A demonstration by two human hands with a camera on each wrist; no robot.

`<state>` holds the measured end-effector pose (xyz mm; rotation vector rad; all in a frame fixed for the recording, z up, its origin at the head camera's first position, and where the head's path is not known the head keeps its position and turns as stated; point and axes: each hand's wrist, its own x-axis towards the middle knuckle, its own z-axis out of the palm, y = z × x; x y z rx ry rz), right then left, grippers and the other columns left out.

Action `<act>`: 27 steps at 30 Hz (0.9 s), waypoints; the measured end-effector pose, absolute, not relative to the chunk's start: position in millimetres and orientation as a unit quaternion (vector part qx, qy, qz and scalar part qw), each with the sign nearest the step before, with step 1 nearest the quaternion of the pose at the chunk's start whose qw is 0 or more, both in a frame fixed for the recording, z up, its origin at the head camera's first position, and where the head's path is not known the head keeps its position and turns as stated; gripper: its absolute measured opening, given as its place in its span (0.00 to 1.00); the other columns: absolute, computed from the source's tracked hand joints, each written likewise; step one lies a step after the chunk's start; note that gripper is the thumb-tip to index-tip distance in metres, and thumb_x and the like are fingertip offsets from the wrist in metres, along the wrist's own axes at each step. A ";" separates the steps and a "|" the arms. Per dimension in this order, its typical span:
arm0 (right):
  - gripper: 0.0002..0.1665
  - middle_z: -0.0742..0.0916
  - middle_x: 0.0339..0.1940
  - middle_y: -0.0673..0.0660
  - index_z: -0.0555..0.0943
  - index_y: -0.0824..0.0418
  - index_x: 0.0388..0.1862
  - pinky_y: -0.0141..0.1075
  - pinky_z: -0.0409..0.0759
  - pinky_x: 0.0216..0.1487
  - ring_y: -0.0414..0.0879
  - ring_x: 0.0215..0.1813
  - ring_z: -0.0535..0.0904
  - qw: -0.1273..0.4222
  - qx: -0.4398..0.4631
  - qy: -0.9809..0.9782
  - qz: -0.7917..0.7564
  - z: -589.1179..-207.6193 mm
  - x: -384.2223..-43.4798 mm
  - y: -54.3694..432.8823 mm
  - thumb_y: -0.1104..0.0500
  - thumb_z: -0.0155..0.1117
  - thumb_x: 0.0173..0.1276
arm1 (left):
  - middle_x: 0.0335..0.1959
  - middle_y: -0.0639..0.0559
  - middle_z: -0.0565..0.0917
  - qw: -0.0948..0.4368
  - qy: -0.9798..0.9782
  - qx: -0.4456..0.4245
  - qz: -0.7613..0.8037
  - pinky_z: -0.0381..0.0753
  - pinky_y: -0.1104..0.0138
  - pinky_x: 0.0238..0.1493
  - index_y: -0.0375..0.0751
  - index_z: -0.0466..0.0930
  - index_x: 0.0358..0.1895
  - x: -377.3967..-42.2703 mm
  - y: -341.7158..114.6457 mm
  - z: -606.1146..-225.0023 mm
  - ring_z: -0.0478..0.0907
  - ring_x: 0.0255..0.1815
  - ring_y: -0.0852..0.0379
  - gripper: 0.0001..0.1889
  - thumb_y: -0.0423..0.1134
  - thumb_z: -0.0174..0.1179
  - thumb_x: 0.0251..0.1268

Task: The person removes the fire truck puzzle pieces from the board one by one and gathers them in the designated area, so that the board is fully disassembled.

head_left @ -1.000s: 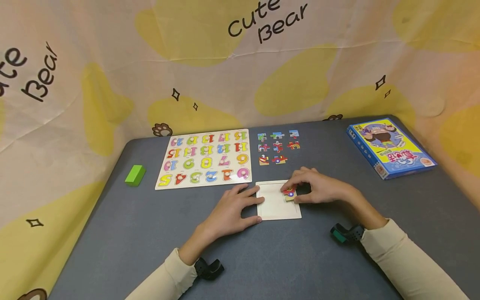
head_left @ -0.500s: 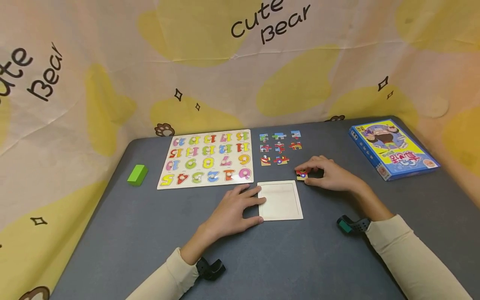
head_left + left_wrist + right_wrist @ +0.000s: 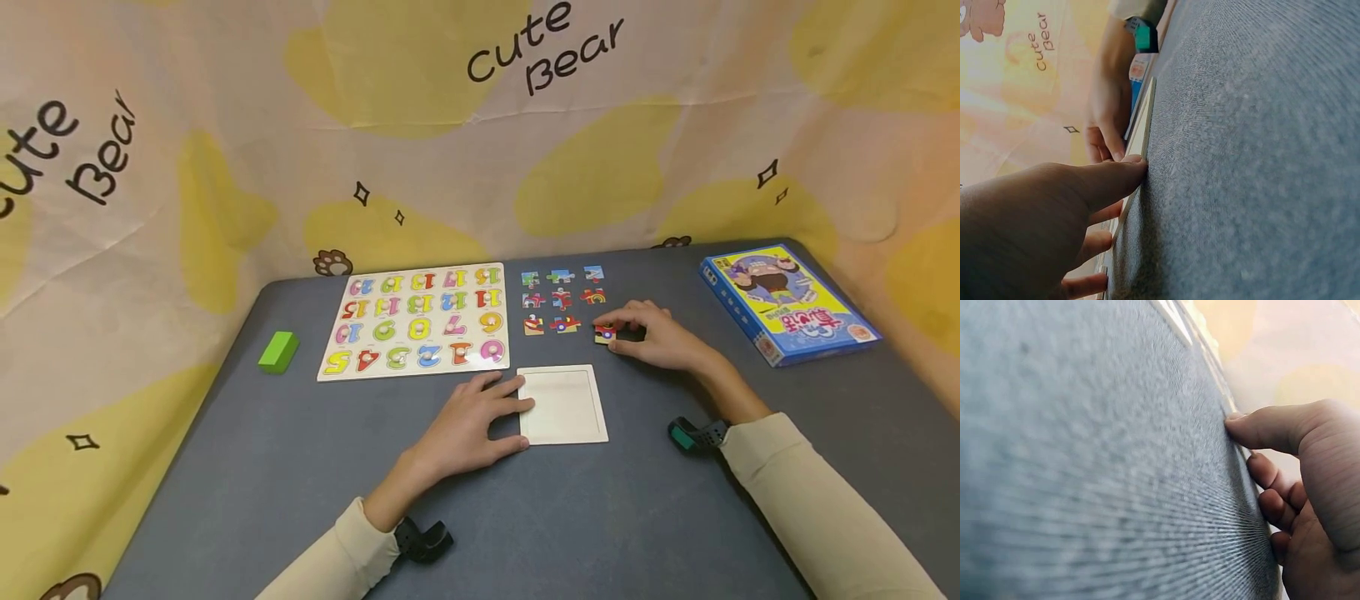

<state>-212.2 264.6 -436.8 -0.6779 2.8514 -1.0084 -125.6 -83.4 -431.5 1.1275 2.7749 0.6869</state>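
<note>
My right hand (image 3: 651, 335) pinches a small jigsaw piece (image 3: 605, 333), red above and yellow below, between thumb and forefinger. It is at or just above the table, at the right end of the nearest row of loose jigsaw pieces (image 3: 564, 324). In the right wrist view the thumb and fingertips are low against the tabletop and the piece cannot be made out. My left hand (image 3: 467, 422) has its fingers spread, with fingertips touching the left edge of a bare white puzzle tray (image 3: 562, 408). The left wrist view shows the thumb (image 3: 1125, 172) on the tray's rim.
Left of the loose pieces lies a white number board (image 3: 412, 321) with colourful digits. A green block (image 3: 278, 352) stands at the table's left. A blue and yellow box (image 3: 789, 302) lies at the back right. A patterned cloth (image 3: 450, 150) hangs behind the grey table (image 3: 525, 525).
My right hand has carried the jigsaw piece from the tray to the right, then away from me to the nearest row. The left hand stays at the tray's edge.
</note>
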 end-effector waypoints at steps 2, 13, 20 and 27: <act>0.22 0.81 0.42 0.56 0.84 0.54 0.62 0.46 0.53 0.45 0.50 0.44 0.67 0.018 -0.220 0.919 -0.326 -436.4 -215.0 263.9 0.58 0.70 0.69 | 0.76 0.50 0.72 0.034 0.902 0.367 0.224 0.67 0.42 0.69 0.53 0.82 0.65 -125.9 -83.2 -432.1 0.64 0.78 0.40 0.27 0.53 0.69 0.64; 0.22 0.80 0.43 0.57 0.83 0.53 0.62 0.46 0.50 0.45 0.50 0.45 0.63 0.030 -0.224 0.919 -0.323 -435.2 -230.6 261.3 0.61 0.68 0.69 | 0.76 0.51 0.73 0.034 0.903 0.365 0.224 0.67 0.43 0.69 0.53 0.82 0.65 -127.0 -82.9 -433.3 0.64 0.78 0.41 0.26 0.53 0.69 0.64; 0.22 0.78 0.44 0.58 0.83 0.52 0.62 0.47 0.49 0.44 0.51 0.46 0.62 0.035 -0.211 0.924 -0.316 -437.2 -235.6 260.7 0.61 0.66 0.69 | 0.75 0.51 0.73 0.035 0.904 0.363 0.222 0.67 0.43 0.69 0.54 0.82 0.65 -126.4 -82.3 -432.1 0.64 0.78 0.41 0.26 0.53 0.69 0.63; 0.23 0.78 0.46 0.58 0.83 0.52 0.63 0.47 0.49 0.45 0.52 0.47 0.63 0.038 -0.203 0.925 -0.318 -437.7 -236.6 260.1 0.61 0.66 0.69 | 0.75 0.51 0.73 0.033 0.906 0.362 0.218 0.67 0.43 0.69 0.54 0.82 0.65 -125.9 -82.1 -431.6 0.64 0.78 0.42 0.26 0.53 0.69 0.63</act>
